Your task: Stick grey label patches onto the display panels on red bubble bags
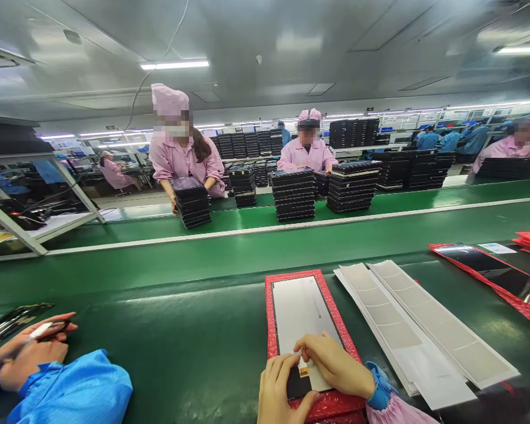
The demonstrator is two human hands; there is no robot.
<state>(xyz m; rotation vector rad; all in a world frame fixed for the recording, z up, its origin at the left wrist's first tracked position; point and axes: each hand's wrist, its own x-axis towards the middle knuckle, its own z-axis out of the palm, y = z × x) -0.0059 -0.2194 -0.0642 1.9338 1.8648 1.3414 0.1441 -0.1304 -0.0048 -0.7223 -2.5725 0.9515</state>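
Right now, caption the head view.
Left hand and right hand on a display panel in a red tray, on a conveyor.

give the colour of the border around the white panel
The border is speckled red, head view.

No wording can be read with certainty. A line of tiny dark print is seen on the white film of the display panel point(302, 318), near its 2 o'clock edge, but it is too small to be made out. An orange tag point(304, 372) is seen near the panel's 6 o'clock end, unreadable. A pale label point(497, 248) on a dark panel point(481, 265) and distant wall notices point(395, 122) are also illegible.
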